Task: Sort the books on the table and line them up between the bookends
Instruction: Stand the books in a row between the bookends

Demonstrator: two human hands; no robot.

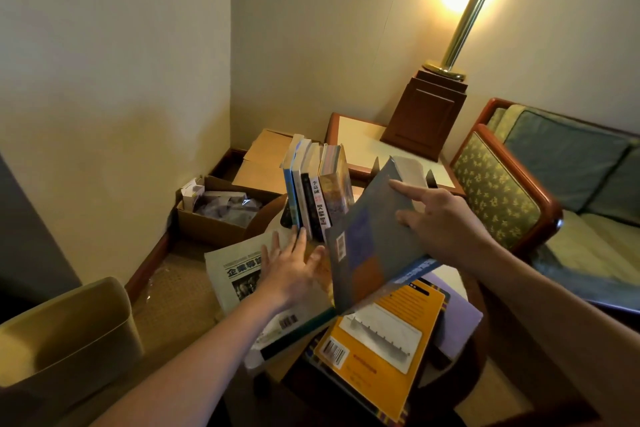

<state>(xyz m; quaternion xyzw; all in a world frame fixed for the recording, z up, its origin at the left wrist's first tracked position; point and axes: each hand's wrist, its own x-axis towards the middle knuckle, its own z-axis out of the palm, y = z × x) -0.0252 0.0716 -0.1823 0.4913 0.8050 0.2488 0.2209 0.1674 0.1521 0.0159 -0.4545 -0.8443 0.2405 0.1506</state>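
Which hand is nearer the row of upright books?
Left. The left hand reaches flat toward the foot of the row of upright books, fingertips at or almost at the spines. The right hand holds the tilted grey book to the row's right.

Upright book row (313, 191) stood centre. Your right hand (440, 222) held tilted book (367, 239) just right of row. Your left hand (294, 267) lay before row, above printed booklet (235, 274). Flat book (377, 347) lay nearest you. Open box (214, 218) sat left of row, on floor. Lamp base (426, 111) stood behind, on side table (360, 139).
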